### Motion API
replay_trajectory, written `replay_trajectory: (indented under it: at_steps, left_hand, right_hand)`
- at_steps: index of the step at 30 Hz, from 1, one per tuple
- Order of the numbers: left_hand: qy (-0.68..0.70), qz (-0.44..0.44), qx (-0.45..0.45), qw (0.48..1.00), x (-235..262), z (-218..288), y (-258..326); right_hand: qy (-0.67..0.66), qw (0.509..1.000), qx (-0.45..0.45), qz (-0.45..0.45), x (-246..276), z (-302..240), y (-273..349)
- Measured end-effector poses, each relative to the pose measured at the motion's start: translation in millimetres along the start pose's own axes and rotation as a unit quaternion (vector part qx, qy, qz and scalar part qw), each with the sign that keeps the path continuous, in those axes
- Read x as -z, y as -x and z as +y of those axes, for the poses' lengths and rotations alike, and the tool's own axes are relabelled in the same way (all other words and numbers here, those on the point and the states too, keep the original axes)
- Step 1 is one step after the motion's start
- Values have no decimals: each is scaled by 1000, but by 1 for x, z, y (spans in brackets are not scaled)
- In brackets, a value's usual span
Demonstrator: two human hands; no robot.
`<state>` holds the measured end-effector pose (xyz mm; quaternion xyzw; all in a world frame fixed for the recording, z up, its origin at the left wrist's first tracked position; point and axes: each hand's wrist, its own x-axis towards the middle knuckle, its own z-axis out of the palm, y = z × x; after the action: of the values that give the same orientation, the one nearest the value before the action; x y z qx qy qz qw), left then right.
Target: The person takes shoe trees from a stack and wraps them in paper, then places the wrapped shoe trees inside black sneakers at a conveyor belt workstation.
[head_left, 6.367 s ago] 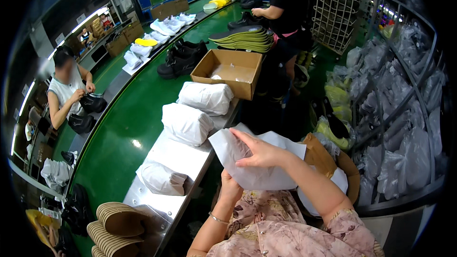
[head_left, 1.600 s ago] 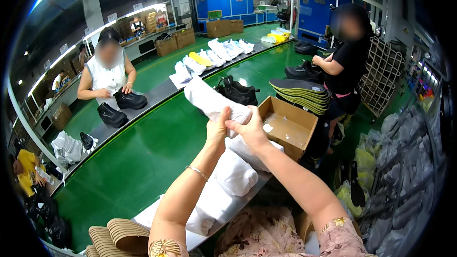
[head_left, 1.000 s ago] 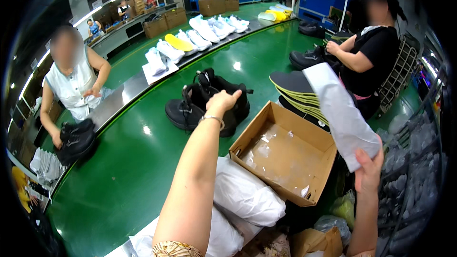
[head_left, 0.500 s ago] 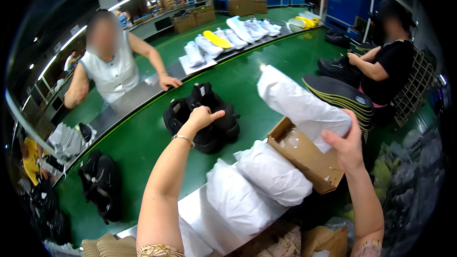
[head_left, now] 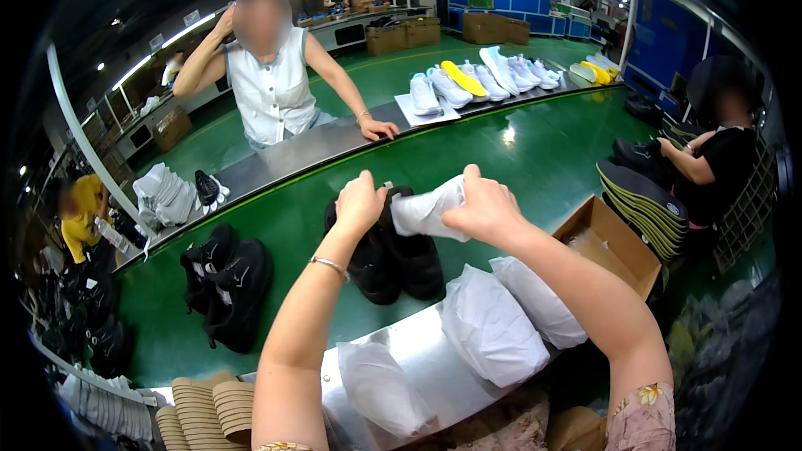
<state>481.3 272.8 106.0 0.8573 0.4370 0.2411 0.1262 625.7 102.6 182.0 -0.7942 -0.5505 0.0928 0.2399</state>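
A pair of black shoes (head_left: 409,263) stands in front of me on the green tabletop. My left hand (head_left: 361,202) is closed at the upper end of the left shoe, its fingertips partly hidden. In my right hand (head_left: 489,207) is a white paper bundle (head_left: 428,207), pinched at one end, its other end over the opening of the right shoe. Whether the paper reaches inside the shoe I cannot tell. Two more white paper bundles (head_left: 489,326) lie at the near metal edge, beside an open brown cardboard box (head_left: 622,242) and under my right forearm.
Another black pair (head_left: 230,284) stands left. White sneakers (head_left: 494,79) line the far metal ledge, where a person (head_left: 271,88) rests one hand. Right are stacked insoles (head_left: 639,205) and a person in black (head_left: 718,154). A flatter white paper piece (head_left: 384,388) lies near me.
My right hand has carried the white paper bundle left, from above the box to the shoes. My left hand has closed more. The person opposite has raised one hand to the head. My view has turned left.
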Motion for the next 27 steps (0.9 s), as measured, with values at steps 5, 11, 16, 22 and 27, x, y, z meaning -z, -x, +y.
replay_trajectory:
  at_steps: [5,11,16,22,27]
  left_hand:
    - [59,-12,9,998,-34,-8,-16]
    - [53,-75,73,993,-59,-21,-33]
    - [254,-79,67,962,-59,-50,-24]
    - [284,-61,57,955,-58,-49,-22]
    - [290,-63,55,953,-52,-51,-15]
  right_hand:
    - [74,995,-16,-65,-14,-24,-24]
    - [59,996,-30,-54,-50,-37,-48]
    - [37,998,46,31,-127,-18,-44]
    - [228,950,158,141,-172,-8,-37]
    - [210,976,58,-10,-167,-32,-40]
